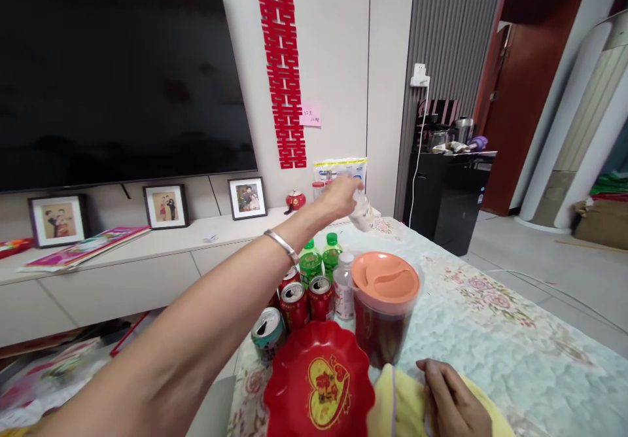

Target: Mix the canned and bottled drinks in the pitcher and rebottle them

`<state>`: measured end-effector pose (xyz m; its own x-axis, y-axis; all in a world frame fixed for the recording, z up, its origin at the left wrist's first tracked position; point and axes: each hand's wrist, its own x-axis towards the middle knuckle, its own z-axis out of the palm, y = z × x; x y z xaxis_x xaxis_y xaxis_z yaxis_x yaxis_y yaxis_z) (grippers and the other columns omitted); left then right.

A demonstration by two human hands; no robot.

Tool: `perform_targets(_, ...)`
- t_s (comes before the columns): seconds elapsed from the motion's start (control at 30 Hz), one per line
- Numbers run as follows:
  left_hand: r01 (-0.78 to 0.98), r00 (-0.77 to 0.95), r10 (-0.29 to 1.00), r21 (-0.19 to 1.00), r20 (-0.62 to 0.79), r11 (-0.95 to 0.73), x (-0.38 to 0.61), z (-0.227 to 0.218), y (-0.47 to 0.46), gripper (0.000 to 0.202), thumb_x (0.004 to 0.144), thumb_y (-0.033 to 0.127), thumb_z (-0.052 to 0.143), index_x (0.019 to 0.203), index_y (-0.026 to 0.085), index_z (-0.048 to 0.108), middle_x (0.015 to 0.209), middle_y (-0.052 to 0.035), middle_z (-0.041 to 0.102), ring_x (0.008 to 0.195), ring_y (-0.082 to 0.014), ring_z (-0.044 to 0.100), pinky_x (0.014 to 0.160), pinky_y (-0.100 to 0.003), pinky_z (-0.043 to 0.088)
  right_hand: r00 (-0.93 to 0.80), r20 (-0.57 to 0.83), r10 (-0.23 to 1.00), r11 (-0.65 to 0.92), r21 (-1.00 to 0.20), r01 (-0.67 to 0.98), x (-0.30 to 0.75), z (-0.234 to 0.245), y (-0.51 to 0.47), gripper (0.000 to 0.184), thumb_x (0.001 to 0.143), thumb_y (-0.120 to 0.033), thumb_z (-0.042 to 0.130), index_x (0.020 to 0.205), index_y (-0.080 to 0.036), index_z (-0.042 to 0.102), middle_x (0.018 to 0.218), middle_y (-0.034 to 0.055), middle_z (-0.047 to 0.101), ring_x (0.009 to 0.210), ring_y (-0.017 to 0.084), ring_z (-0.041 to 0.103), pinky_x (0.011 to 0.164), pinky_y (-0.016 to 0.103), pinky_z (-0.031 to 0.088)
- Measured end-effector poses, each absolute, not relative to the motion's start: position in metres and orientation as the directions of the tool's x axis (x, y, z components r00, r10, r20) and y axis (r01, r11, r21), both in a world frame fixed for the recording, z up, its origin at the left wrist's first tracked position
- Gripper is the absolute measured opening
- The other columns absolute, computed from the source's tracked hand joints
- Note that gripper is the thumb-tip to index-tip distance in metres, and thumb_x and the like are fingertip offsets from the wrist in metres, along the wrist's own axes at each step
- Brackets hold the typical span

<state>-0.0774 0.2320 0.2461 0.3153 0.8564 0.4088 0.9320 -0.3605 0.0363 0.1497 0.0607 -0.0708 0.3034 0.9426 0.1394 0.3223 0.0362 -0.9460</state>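
Pale green quilted cloth with a pink flower pattern covers the tabletop [490, 332]. Behind it a long white cabinet [147, 260] is seen under a large dark screen [118, 70], and three framed photos [165, 206] are placed on the cabinet, with a flat pink booklet [88, 244] beside them. A red paper decoration [282, 64] is fixed on the white wall. At the right a black stand [449, 195] with kitchen things and a brown door [524, 90] are visible; the floor is tiled in light grey.

The left hand [341, 196] is stretched far forward over the far part of the tabletop, a silver bracelet [282, 244] being worn on the wrist. Its grip is closed around a small clear plastic bottle [362, 213], which is held tilted in the air, above and behind the group of drinks. The bottle looks transparent, with a pale label; its cap cannot be made out.

Below the arm, red cans [307, 303], two green bottles [318, 258] and a white-capped bottle [344, 286] are standing close together. A dark jug with an orange lid [386, 280] is just beside them. A red heart-decorated plate [318, 384] is near the front edge.

The right hand [454, 401] is resting on a yellow cloth [397, 404], fingers loosely bent; whether the cloth is gripped cannot be told.
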Motion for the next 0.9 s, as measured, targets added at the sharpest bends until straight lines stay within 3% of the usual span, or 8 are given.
perform_targets(0.17, 0.947, 0.192, 0.764, 0.088, 0.616, -0.309, -0.101, 0.29, 0.176, 0.046, 0.091, 0.013, 0.062, 0.137, 0.011, 0.062, 0.132, -0.0147, 0.067, 0.126, -0.0325, 0.063, 0.109, -0.05, 0.051, 0.381, 0.088, 0.92, -0.03, -0.956, 0.293, 0.14, -0.056, 0.053, 0.06, 0.076, -0.076, 0.056, 0.079, -0.022, 0.08, 0.094, 0.0086, 0.082, 0.092, 0.031, 0.073, 0.081, 0.034, 0.055)
perform_targets(0.23, 0.931, 0.16, 0.661, 0.111, 0.733, -0.348, -0.113, 0.299, 0.146, 0.043, 0.088, 0.016, 0.067, 0.131, 0.011, 0.066, 0.125, -0.0091, 0.07, 0.121, -0.0303, 0.066, 0.107, -0.048, 0.051, 0.382, 0.081, 0.92, -0.029, -0.961, 0.275, 0.137, -0.054, 0.051, 0.058, 0.077, -0.075, 0.057, 0.081, -0.021, 0.08, 0.095, 0.0087, 0.082, 0.093, 0.031, 0.071, 0.083, 0.035, 0.053)
perform_targets(0.4, 0.881, 0.138, 0.552, 0.153, 0.822, -0.448, -0.137, 0.277, 0.062, 0.04, 0.098, 0.034, 0.064, 0.13, 0.011, 0.066, 0.117, -0.0045, 0.07, 0.113, -0.0259, 0.067, 0.108, -0.051, 0.049, 0.405, 0.114, 0.907, 0.011, -0.968, 0.249, 0.136, -0.052, 0.048, 0.052, 0.08, -0.067, 0.06, 0.082, -0.018, 0.077, 0.088, 0.0093, 0.079, 0.083, 0.027, 0.068, 0.073, 0.033, 0.05)
perform_targets(0.5, 0.811, 0.16, 0.611, 0.25, 0.775, -0.53, -0.144, 0.232, 0.026, 0.041, 0.094, 0.04, 0.073, 0.13, 0.019, 0.07, 0.11, -0.0031, 0.071, 0.104, -0.0248, 0.07, 0.101, -0.043, 0.054, 0.403, 0.121, 0.907, 0.016, -0.967, 0.254, 0.135, -0.051, 0.047, 0.053, 0.084, -0.066, 0.059, 0.087, -0.016, 0.077, 0.074, 0.0056, 0.072, 0.069, 0.022, 0.061, 0.064, 0.032, 0.048)
perform_targets(0.63, 0.661, 0.095, 0.786, 0.551, 0.611, -0.509, -0.142, 0.159, 0.009, 0.044, 0.095, 0.034, 0.073, 0.137, 0.024, 0.066, 0.124, -0.0068, 0.073, 0.112, -0.0257, 0.07, 0.103, -0.042, 0.053, 0.389, 0.131, 0.912, 0.014, -0.957, 0.289, 0.133, -0.047, 0.044, 0.054, 0.088, -0.067, 0.057, 0.092, -0.017, 0.077, 0.062, 0.0007, 0.061, 0.059, 0.02, 0.055, 0.056, 0.032, 0.044)
perform_targets(0.73, 0.558, -0.011, 0.871, 0.726, 0.491, -0.402, -0.135, 0.113, 0.008, 0.045, 0.092, 0.03, 0.073, 0.137, 0.025, 0.065, 0.135, -0.0087, 0.071, 0.124, -0.0279, 0.068, 0.106, -0.044, 0.052, 0.341, 0.173, 0.924, 0.043, -0.933, 0.356, 0.133, -0.038, 0.039, 0.049, 0.086, -0.066, 0.059, 0.087, -0.019, 0.077, 0.069, 0.0033, 0.067, 0.064, 0.022, 0.06, 0.063, 0.035, 0.046)
perform_targets(0.9, 0.385, -0.155, 0.914, 0.875, 0.376, -0.294, -0.123, 0.058, 0.01, 0.052, 0.09, 0.031, 0.073, 0.141, 0.029, 0.061, 0.148, -0.0072, 0.065, 0.138, -0.0295, 0.061, 0.113, -0.044, 0.049, 0.188, 0.319, 0.929, 0.183, -0.837, 0.517, 0.136, -0.023, 0.034, 0.038, 0.083, -0.06, 0.065, 0.084, -0.024, 0.078, 0.091, 0.0065, 0.078, 0.086, 0.028, 0.07, 0.083, 0.042, 0.049)
